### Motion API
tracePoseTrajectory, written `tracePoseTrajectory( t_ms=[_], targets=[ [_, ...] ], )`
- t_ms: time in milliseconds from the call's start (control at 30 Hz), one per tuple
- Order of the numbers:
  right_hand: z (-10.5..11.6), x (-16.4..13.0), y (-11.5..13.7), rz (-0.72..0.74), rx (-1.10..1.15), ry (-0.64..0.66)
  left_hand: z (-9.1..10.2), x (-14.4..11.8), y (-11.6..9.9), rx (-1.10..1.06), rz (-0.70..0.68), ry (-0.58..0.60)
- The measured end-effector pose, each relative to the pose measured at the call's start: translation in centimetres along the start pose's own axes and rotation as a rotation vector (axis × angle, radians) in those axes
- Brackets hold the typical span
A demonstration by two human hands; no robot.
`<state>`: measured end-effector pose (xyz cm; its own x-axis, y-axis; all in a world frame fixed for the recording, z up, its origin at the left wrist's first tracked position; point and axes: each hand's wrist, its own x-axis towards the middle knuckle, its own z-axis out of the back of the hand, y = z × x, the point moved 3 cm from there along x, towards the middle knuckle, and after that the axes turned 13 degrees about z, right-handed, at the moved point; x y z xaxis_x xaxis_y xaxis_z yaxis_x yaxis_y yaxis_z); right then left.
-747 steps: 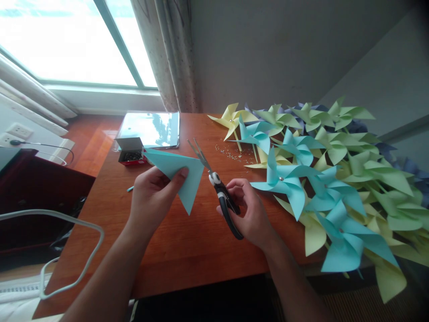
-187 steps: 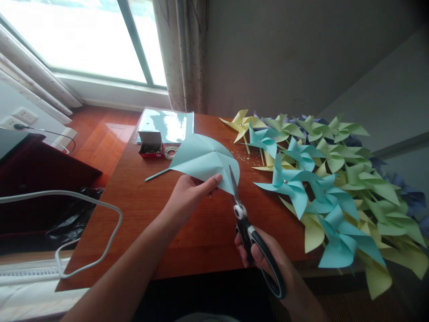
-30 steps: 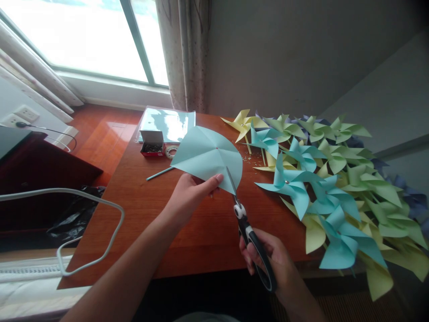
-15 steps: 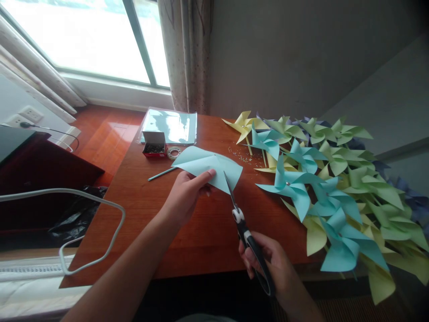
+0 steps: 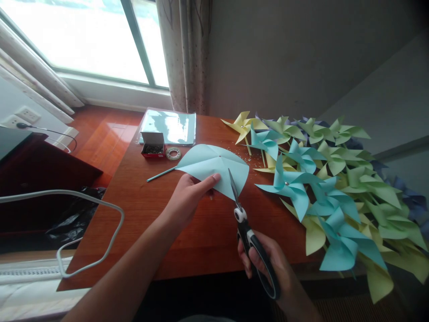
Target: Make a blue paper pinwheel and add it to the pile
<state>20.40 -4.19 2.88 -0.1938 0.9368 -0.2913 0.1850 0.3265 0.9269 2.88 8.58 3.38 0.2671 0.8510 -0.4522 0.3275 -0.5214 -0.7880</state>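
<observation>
Reddish-brown wooden table [image 5: 187, 232] runs from my lap toward a window and a grey wall. Nearest to me, my right hand [image 5: 268, 264] is closed through the black handles of the scissors [image 5: 250, 237]; the blades point away from me and stand slightly parted, meeting the near edge of the light blue paper [image 5: 214, 167]. My left hand [image 5: 189, 199] pinches that same sheet at its near edge, thumb on top, fingers under it. The paper is creased from its centre outward and held just above the table, roughly mid-surface. A thin blue stick [image 5: 161, 174] lies on the wood at the paper's left corner; whether it touches the sheet I cannot tell. Beyond it sit a small red box of pins [image 5: 152, 145] with its lid up and, just beside it, a roll of tape [image 5: 173, 154]. Behind both lies a clear sleeve of blue sheets [image 5: 169, 126]. Blue, green, yellow and purple pinwheels [image 5: 321, 179] are piled along the right side. A white cable [image 5: 83, 232] loops off the table's left edge.
</observation>
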Motion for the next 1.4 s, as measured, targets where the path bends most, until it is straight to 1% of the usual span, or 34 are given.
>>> tracePoseTrajectory(
  t_ms=[333, 667, 900, 1200, 1400],
  targets=[
    [0.24, 0.44, -0.81, 0.058, -0.002, 0.044, -0.40, -0.26, 0.29, 0.080, -0.005, 0.011],
    [-0.10, 0.45, 0.08, 0.039, -0.014, 0.000, -0.27, -0.34, 0.41, 0.127, -0.019, 0.004],
    [0.13, 0.44, 0.14, 0.048, -0.036, -0.013, -0.27, -0.27, 0.36, 0.165, -0.043, 0.002],
    [0.17, 0.48, -0.19, 0.013, -0.029, -0.058, -0.19, -0.28, 0.29, 0.197, -0.042, -0.019],
    [0.14, 0.40, -0.04, 0.002, -0.028, -0.061, -0.19, -0.28, 0.35, 0.190, -0.042, -0.014]
  ],
)
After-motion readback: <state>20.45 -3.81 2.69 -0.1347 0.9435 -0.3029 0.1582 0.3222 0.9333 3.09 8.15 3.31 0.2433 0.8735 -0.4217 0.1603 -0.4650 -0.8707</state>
